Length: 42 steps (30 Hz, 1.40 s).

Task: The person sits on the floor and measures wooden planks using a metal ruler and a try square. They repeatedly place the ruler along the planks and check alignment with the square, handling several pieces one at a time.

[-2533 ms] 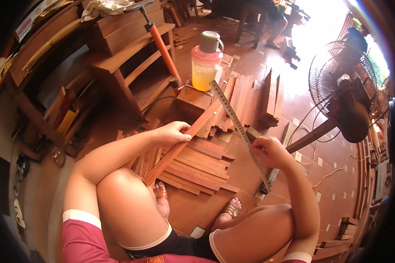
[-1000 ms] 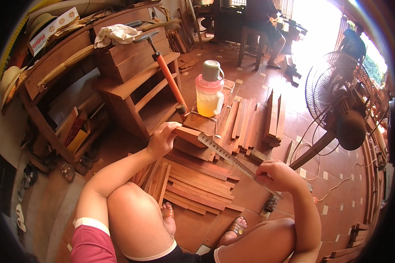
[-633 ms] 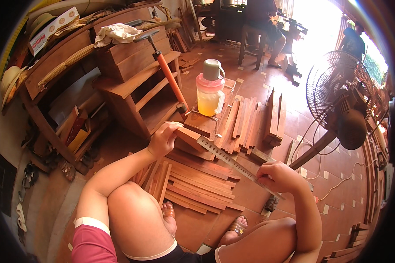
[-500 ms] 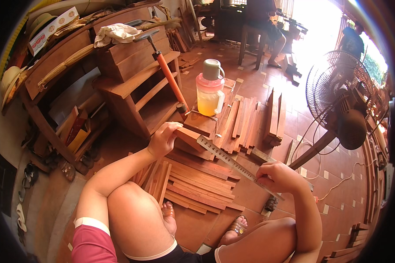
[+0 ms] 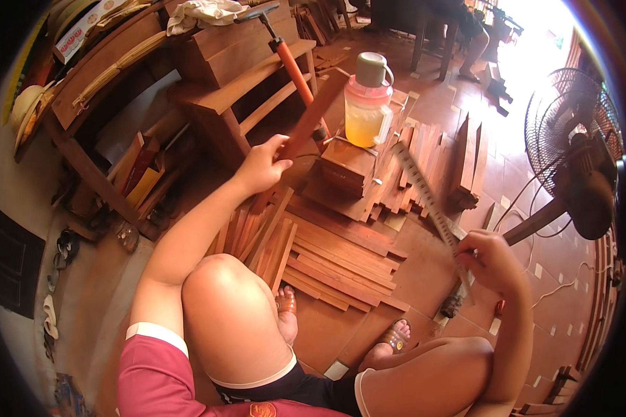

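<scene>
My left hand [image 5: 266, 165] grips the lower end of a reddish-brown wooden strip [image 5: 318, 113], which slants up and away in front of the pump. A metal ruler [image 5: 428, 191] is pinched in my right hand [image 5: 490, 260], its far end pointing toward the jug and slightly blurred. Strip and ruler are apart. Below and between my hands lies a stack of cut wooden strips [image 5: 344, 260] on the tiled floor. Just beyond it stands a wooden block [image 5: 344, 167].
A jug of yellow liquid [image 5: 367, 115] with a grey cup on top stands beyond the block. More strips [image 5: 424, 156] lie beside it. A fan [image 5: 570, 146] is at right, an orange pump [image 5: 295, 80] near a wooden cabinet [image 5: 222, 94]. Someone's leg [image 5: 474, 52] shows at the back.
The wooden strip has come away from the ruler and now tilts upward in my left hand. My right hand has swung the ruler steeper, farther right. The whole view has shifted.
</scene>
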Available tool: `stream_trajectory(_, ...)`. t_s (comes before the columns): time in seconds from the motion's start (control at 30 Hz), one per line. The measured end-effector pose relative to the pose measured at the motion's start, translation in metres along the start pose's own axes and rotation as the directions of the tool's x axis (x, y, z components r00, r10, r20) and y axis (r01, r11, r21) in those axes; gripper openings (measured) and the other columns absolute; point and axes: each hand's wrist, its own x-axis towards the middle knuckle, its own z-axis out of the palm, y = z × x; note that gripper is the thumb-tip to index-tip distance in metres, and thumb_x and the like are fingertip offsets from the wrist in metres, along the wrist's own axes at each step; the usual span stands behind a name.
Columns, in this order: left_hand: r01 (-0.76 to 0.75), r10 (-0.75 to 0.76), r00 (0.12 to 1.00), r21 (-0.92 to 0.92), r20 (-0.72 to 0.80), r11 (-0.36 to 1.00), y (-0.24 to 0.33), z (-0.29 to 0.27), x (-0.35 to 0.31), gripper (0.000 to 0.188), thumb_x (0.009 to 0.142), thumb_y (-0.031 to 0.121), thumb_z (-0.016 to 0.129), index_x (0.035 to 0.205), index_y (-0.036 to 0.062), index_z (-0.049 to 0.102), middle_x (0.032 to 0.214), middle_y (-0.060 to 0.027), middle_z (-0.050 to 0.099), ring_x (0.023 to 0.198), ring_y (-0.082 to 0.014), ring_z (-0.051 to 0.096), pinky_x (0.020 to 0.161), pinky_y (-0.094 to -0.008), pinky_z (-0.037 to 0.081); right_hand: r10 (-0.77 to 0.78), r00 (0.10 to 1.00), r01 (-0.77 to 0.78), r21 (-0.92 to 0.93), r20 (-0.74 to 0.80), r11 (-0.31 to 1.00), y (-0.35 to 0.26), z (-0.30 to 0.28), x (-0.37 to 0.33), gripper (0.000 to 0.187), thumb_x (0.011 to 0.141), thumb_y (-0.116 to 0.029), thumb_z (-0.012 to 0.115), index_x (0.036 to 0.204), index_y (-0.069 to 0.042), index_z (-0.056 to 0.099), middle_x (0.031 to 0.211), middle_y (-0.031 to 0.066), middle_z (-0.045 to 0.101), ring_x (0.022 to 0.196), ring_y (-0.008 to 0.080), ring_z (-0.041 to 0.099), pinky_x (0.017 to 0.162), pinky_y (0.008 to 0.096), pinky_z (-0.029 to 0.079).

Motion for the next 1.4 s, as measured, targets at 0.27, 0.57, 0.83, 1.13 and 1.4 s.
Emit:
stream_trajectory(0.27, 0.263, -0.367, 0.893, 0.361, 0.259, 0.895, -0.122, -0.009, -0.101, 0.045, 0.075, 0.013, 0.073, 0.115, -0.0018, 0.061, 0.112, -0.0236, 0.068, 0.107, -0.0353, 0.066, 0.092, -0.0400, 0.052, 0.049, 0.965, -0.046, 0.017, -0.258, 0.999, 0.047, -0.025, -0.021, 0.007, 0.077, 0.005, 0.065, 0.081, 0.000, 0.063, 0.073, 0.0101, 0.060, 0.064, 0.0194, 0.058, 0.057, 0.0297, 0.045)
stream_trajectory(0.57, 0.781, -0.812, 0.519, 0.239, 0.266, 0.577, -0.251, 0.027, -0.247, 0.056, 0.081, 0.006, 0.077, 0.131, -0.0019, 0.053, 0.126, -0.0242, 0.062, 0.120, -0.0326, 0.060, 0.099, -0.0403, 0.048, 0.167, 0.971, -0.160, 0.056, -0.173, 0.986, 0.083, -0.020, -0.018, 0.005, 0.081, 0.003, 0.065, 0.082, 0.000, 0.061, 0.075, 0.0067, 0.060, 0.066, 0.0164, 0.057, 0.058, 0.0284, 0.044)
stream_trajectory(0.83, 0.630, -0.643, 0.706, 0.152, 0.297, 0.761, -0.231, 0.042, -0.236, 0.085, 0.069, 0.024, 0.084, 0.140, -0.0018, 0.045, 0.137, -0.0238, 0.054, 0.131, -0.0366, 0.049, 0.111, -0.0422, 0.038, 0.228, 0.966, -0.227, 0.019, -0.121, 0.974, 0.106, -0.002, -0.012, 0.006, 0.083, -0.002, 0.068, 0.088, 0.000, 0.065, 0.075, 0.0090, 0.062, 0.067, 0.0177, 0.057, 0.062, 0.0327, 0.046)
stream_trajectory(1.13, 0.448, -0.526, 0.850, 0.498, 0.020, 0.742, -0.207, 0.087, -0.260, 0.091, 0.065, 0.048, 0.086, 0.136, 0.0039, 0.052, 0.130, -0.0246, 0.057, 0.122, -0.0370, 0.055, 0.104, -0.0441, 0.044, 0.317, 0.946, -0.305, 0.147, -0.067, 0.941, 0.120, 0.007, -0.006, 0.009, 0.086, -0.005, 0.069, 0.090, 0.002, 0.066, 0.075, 0.0096, 0.068, 0.071, 0.0128, 0.061, 0.066, 0.0311, 0.051)
stream_trajectory(1.4, 0.401, -0.519, 0.797, 0.372, 0.309, 0.837, -0.180, 0.134, -0.258, 0.086, 0.064, 0.049, 0.087, 0.130, 0.0038, 0.055, 0.124, -0.0232, 0.060, 0.117, -0.0359, 0.057, 0.101, -0.0437, 0.046, 0.302, 0.953, -0.293, 0.181, -0.023, 0.939, 0.129, 0.009, -0.011, 0.012, 0.087, -0.008, 0.068, 0.092, 0.002, 0.066, 0.076, 0.0103, 0.068, 0.068, 0.0156, 0.061, 0.065, 0.0321, 0.050)
